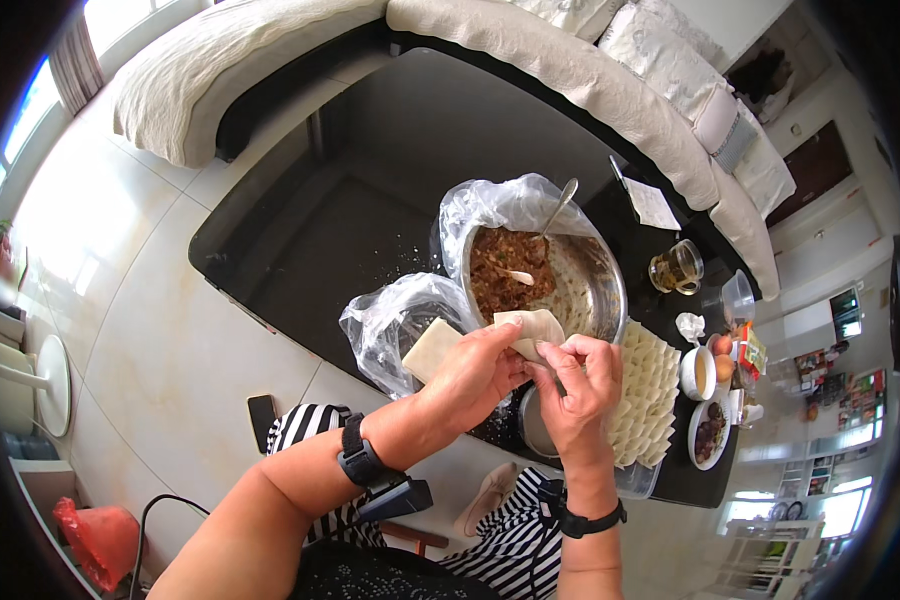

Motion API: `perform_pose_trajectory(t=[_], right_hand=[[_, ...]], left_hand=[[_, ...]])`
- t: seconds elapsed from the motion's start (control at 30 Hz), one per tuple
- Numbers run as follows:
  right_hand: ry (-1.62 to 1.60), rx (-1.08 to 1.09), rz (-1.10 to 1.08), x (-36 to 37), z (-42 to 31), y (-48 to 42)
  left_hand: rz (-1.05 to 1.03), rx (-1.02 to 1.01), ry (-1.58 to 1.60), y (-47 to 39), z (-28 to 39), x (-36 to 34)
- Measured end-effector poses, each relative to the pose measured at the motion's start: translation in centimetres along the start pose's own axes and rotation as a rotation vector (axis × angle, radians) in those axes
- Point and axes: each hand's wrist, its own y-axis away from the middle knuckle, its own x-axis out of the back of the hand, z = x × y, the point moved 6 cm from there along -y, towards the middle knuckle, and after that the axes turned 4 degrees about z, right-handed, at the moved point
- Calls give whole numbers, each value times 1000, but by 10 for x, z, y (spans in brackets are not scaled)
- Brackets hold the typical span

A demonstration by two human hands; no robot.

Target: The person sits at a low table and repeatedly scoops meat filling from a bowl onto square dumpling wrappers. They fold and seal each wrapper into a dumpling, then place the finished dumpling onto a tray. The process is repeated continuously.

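Note:
My left hand [476,371] and my right hand [581,382] both pinch one thin dough wrapper [540,328], which is partly folded between their fingers. Just beyond it stands a large steel bowl [621,304] with minced meat filling [504,251] heaped on its left side. A metal spoon [564,201] leans on its far rim, and a pale utensil tip [521,277] rests on the meat. To the left, a stack of square wrappers [429,351] lies at an open clear plastic bag [379,311]. Rows of folded wontons [645,397] fill a tray by my right hand.
A round container [534,427] sits below my hands, partly hidden. Along the right of the black table [307,202] are a glass mug of tea [675,268], a white bowl [697,373], a plate of grapes [709,435] and a notepad [651,204]. Flour specks the tabletop.

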Motion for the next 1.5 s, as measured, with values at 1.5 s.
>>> perform_pose_trajectory(t=[1.5], right_hand=[[-1170, -616, -72, 25, 42, 37]], left_hand=[[-200, 125, -503, 13, -43, -22]])
